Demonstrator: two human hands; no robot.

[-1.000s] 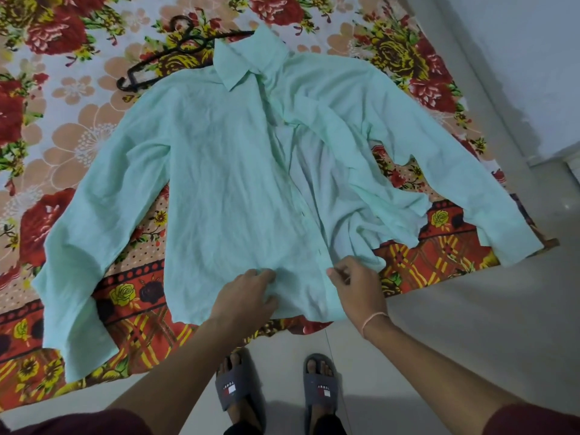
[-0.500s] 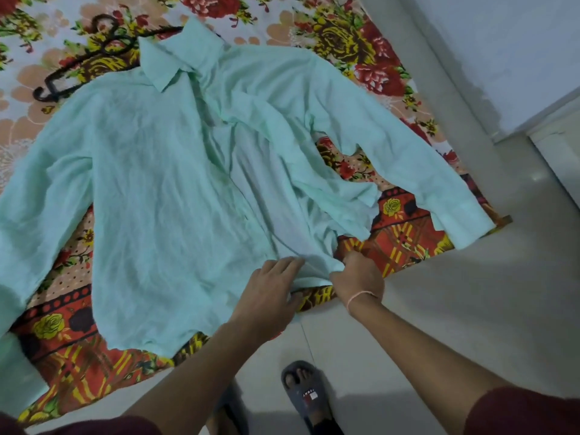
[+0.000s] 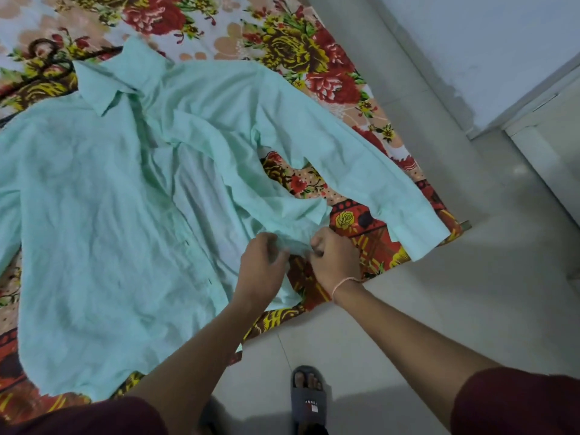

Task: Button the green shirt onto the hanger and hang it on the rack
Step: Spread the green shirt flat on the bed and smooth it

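The mint green shirt (image 3: 103,215) lies spread on a floral bedsheet (image 3: 292,48), collar at the far left, front unbuttoned with its right panel crumpled. A black hanger (image 3: 47,62) lies beyond the collar, partly under the shirt. My left hand (image 3: 262,270) and my right hand (image 3: 334,262) both grip the bunched lower edge of the right front panel, close together near the sheet's edge. The shirt's right sleeve (image 3: 376,183) stretches toward the floor. No rack is in view.
Grey tiled floor (image 3: 439,309) runs along the sheet's right and near sides. A pale wall (image 3: 486,42) and a white cabinet or door edge (image 3: 552,152) stand at the right. My sandalled foot (image 3: 309,400) is on the floor below my hands.
The view has swung right and closer. My left hand moved from the shirt's left panel hem over to the right panel, joining my right hand, and both now clutch the bunched fabric.
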